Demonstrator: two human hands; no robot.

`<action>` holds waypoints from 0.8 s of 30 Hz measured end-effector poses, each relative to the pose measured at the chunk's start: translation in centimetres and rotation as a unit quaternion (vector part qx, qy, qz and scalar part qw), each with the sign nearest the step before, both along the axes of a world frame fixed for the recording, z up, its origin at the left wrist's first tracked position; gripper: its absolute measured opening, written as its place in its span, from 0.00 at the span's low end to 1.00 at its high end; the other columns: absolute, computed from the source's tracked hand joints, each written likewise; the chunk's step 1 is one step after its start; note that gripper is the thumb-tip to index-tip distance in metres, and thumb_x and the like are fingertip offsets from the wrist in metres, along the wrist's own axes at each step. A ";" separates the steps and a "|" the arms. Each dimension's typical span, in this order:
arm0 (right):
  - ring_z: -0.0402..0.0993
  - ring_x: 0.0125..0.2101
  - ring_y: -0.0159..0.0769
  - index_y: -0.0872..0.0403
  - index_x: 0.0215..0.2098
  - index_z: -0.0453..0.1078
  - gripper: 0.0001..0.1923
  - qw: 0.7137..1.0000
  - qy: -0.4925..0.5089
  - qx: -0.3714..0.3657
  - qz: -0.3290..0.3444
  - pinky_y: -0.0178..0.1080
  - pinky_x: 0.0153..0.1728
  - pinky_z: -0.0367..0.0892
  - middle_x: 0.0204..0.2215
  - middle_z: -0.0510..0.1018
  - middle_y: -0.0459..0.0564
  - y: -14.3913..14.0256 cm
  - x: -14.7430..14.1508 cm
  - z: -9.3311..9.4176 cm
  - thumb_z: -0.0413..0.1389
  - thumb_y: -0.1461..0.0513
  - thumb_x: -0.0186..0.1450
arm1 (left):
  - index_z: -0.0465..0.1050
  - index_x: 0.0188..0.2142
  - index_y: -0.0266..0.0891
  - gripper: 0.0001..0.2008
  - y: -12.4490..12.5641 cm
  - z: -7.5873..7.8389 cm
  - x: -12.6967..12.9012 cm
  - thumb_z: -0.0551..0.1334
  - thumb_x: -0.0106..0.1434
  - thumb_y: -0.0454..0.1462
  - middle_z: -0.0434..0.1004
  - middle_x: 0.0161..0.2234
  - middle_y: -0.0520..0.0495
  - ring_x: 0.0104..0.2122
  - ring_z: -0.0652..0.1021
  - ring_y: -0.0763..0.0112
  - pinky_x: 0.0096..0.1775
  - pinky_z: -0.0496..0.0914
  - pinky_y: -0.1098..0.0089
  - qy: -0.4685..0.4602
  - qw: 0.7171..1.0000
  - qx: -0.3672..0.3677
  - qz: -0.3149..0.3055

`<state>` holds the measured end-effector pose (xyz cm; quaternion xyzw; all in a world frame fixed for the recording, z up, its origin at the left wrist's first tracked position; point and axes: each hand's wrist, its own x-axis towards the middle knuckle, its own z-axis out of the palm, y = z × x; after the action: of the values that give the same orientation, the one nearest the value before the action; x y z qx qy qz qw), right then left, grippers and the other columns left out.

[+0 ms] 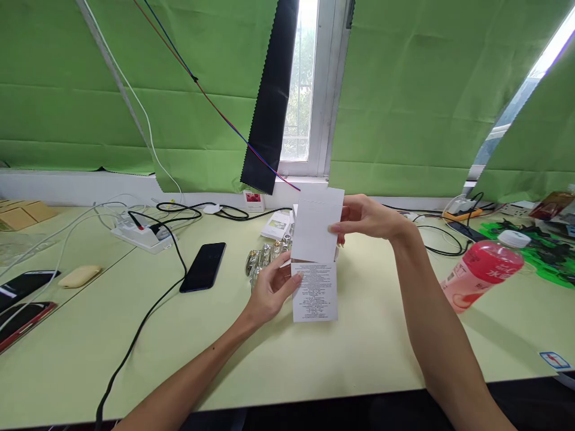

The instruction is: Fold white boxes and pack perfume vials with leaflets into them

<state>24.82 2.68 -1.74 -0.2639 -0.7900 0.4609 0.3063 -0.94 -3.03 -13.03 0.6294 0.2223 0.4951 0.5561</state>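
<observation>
Both my hands hold a white cardboard box above the table. Small dark print covers its lower panel, while the plain upper panel stands up with a faint crease near its top. My left hand pinches the left edge of the box near the fold, thumb on the printed side. At the right edge of the upper panel, my right hand grips with its thumb in front and fingers behind. The inside of the box is hidden. Just behind my left hand lie several shiny metallic pieces, partly covered.
A black phone lies left of the hands, with a black cable alongside. Further left are a power strip and more phones. A pink drink bottle stands right. A small white packet lies behind the metallic pieces.
</observation>
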 end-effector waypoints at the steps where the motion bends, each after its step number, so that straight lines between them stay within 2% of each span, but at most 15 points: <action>1: 0.79 0.29 0.33 0.56 0.50 0.75 0.19 1.000 -0.002 0.000 0.001 0.38 0.31 0.77 0.35 0.83 0.50 0.0 0.0 0.0 0.67 0.58 0.63 | 0.73 0.58 0.38 0.23 0.0 0.0 0.0 0.68 0.65 0.42 0.81 0.51 0.36 0.50 0.82 0.52 0.50 0.78 0.58 -0.001 1.000 0.000 -0.004; 7: 0.78 0.29 0.32 0.57 0.50 0.74 0.19 1.000 -0.019 0.002 0.001 0.38 0.31 0.77 0.35 0.82 0.50 -0.3 0.1 0.3 0.67 0.58 0.63 | 0.69 0.61 0.39 0.23 0.3 -0.7 -0.1 0.65 0.68 0.40 0.80 0.53 0.36 0.51 0.81 0.54 0.48 0.78 0.62 -0.005 0.999 0.006 -0.039; 12: 0.77 0.29 0.33 0.57 0.47 0.73 0.16 0.999 -0.035 0.000 -0.002 0.39 0.32 0.76 0.34 0.82 0.50 -0.5 0.1 0.5 0.66 0.58 0.63 | 0.65 0.64 0.41 0.26 0.5 -1.1 -0.1 0.64 0.69 0.40 0.80 0.53 0.36 0.52 0.81 0.55 0.48 0.78 0.62 -0.004 0.999 0.006 -0.042; 20: 0.77 0.28 0.31 0.57 0.46 0.73 0.15 0.999 -0.040 -0.002 0.006 0.38 0.31 0.76 0.34 0.81 0.49 -0.7 0.2 0.7 0.66 0.59 0.64 | 0.64 0.65 0.42 0.26 0.4 -1.1 -0.3 0.64 0.69 0.40 0.79 0.55 0.36 0.52 0.81 0.55 0.49 0.78 0.61 0.008 0.999 0.005 -0.045; 24: 0.76 0.27 0.30 0.57 0.46 0.74 0.15 0.999 -0.036 0.000 0.007 0.37 0.30 0.76 0.31 0.81 0.47 -0.7 0.3 0.7 0.66 0.59 0.64 | 0.67 0.64 0.41 0.25 0.4 -1.1 -0.3 0.64 0.69 0.39 0.80 0.53 0.37 0.51 0.81 0.55 0.48 0.78 0.63 0.005 0.999 0.011 -0.036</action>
<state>25.13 2.00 -1.08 -0.2743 -0.8026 0.4531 0.2744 -1.20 -2.62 -14.17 0.6455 0.1970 0.4741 0.5655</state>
